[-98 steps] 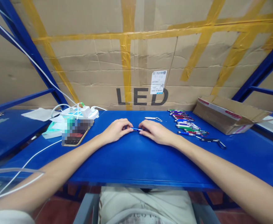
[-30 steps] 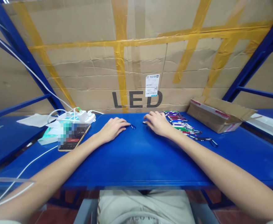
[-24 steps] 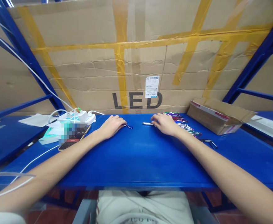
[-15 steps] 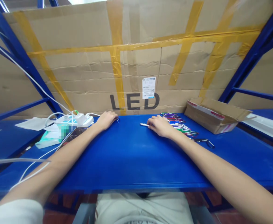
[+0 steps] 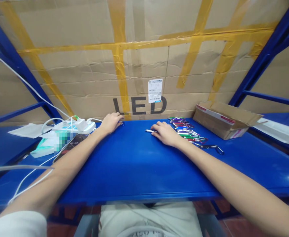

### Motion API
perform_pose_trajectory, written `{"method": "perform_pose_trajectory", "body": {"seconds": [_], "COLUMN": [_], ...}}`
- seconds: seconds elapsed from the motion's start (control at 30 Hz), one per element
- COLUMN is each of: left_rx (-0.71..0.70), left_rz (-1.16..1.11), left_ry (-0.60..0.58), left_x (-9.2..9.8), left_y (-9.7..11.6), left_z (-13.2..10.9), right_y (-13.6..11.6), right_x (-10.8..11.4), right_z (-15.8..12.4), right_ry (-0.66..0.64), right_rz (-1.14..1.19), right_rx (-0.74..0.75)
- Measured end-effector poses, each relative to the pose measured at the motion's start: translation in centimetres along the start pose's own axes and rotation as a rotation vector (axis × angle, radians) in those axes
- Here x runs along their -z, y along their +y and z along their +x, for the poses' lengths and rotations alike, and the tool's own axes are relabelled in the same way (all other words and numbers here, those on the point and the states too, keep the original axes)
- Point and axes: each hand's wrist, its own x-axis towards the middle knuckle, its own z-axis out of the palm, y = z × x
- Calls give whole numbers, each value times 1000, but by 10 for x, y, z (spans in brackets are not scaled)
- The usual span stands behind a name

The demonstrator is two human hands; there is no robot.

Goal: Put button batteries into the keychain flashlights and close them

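My left hand (image 5: 111, 123) rests near the back edge of the blue table (image 5: 139, 164), its fingers curled together over a small dark blue object (image 5: 123, 124), which peeks out at the fingertips. Right of centre, my right hand (image 5: 164, 131) is closed on a white pen-like stick (image 5: 149, 131), whose tip points left. Just beyond that hand lies a row of several colourful pens with clips (image 5: 182, 125). A black one with a carabiner (image 5: 209, 146) is nearest to me.
An open cardboard box (image 5: 215, 120) stands at the back right. On the left are a white power strip (image 5: 90, 126) with cables, a phone (image 5: 70, 146) and a teal-and-white packet (image 5: 45, 146). A large cardboard sheet (image 5: 85, 75) closes off the back.
The whole view has shifted slightly, moving the scene a little left. Both hands keep nearly the same places on the table.
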Motion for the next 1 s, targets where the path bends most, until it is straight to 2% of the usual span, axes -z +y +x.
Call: {"method": "perform_pose_trajectory", "body": {"seconds": [0.1,0.17,0.27,0.37,0.5,0.67,0.8,1.0], "left_rx": [-45,-66,54,255,483,491,495,525], "left_rz": [-42,-210,-506,-852,-1172,-1333,-1376,-1422], "left_ry": [-14,-48,-48,-23,64,69,86,114], "left_x": [8,12,12,4,-5,0,4,5], "left_y": [25,43,60,59,51,54,57,51], "left_z": [-12,-24,-42,-52,-55,-59,-63,-63], "right_y": [-2,-4,-6,-8,-12,-18,-22,-29], "right_x": [-3,-3,0,4,7,8,9,14], "right_z": [1,0,-1,-3,-4,-4,-6,-9], "right_ry": [5,22,40,28,-1,-1,-26,-26], "right_rz": [-4,10,96,254,436,410,406,352], "right_rx": [10,19,48,100,153,257,220,205]}}
